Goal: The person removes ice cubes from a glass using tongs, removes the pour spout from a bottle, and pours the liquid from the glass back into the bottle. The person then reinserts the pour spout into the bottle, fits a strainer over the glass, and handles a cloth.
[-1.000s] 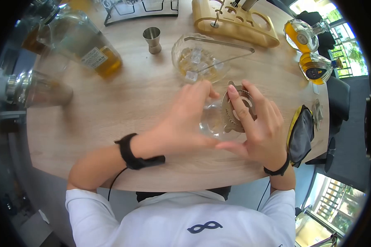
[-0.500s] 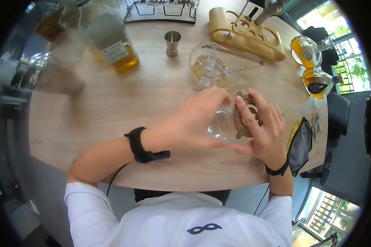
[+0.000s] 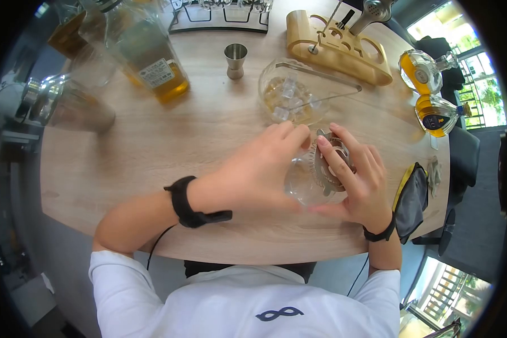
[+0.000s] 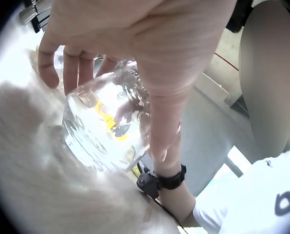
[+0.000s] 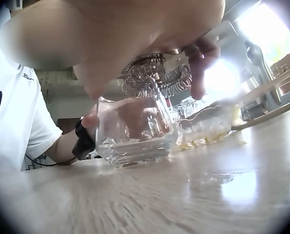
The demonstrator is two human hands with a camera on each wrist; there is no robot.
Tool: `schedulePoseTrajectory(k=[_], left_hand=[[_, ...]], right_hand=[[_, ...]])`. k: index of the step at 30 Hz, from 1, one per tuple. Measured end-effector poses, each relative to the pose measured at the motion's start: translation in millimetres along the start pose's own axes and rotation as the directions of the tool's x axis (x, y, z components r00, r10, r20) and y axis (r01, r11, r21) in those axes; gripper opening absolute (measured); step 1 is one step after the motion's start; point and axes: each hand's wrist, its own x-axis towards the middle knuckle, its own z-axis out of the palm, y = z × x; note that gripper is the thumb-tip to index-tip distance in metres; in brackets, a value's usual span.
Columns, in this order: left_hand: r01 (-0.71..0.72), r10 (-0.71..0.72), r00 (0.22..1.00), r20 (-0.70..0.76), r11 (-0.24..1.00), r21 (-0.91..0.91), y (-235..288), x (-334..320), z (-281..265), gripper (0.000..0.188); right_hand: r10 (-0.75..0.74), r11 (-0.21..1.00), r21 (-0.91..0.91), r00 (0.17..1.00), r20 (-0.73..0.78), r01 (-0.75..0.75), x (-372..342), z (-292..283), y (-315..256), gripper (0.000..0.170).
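A clear mixing glass (image 3: pixel 303 183) stands on the table, seen from the side in the right wrist view (image 5: pixel 135 129). My left hand (image 3: pixel 250 169) curves round it, fingers on the far side and thumb on the near side; the left wrist view shows the glass (image 4: pixel 103 129) between them. With my right hand (image 3: pixel 361 180) I hold a metal strainer (image 3: pixel 328 169) at the glass's mouth, fingertips on its top plate. Its coiled spring (image 5: pixel 147 73) hangs at the rim in the right wrist view. My right palm hides part of the strainer.
Beyond the glass sits an ice bowl (image 3: pixel 270 110) with tongs (image 3: pixel 321 76) across it. A jigger (image 3: pixel 235 62), a wooden tool stand (image 3: pixel 338 56) and a large bottle (image 3: pixel 146 56) stand farther back. Two amber bottles and a dark cloth (image 3: pixel 412 197) lie right.
The head view has shifted, so the table things appear farther right and lower than at first. The strainer looks more tilted than half a second ago. Both hands remain around the glass and strainer.
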Motion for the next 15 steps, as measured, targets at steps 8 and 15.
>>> schedulePoseTrajectory(k=[8,15], left_hand=[[-0.140,0.144,0.986,-0.079,0.989,0.048,-7,-6,10,0.091],[-0.006,0.008,0.987,0.158,1.000,-0.009,-5,1,-7,0.084]], right_hand=[[0.014,1.000,-0.014,0.999,0.033,-0.014,0,-8,-6,0.093],[0.018,1.000,-0.005,1.000,0.014,-0.018,-3,-6,6,0.083]])
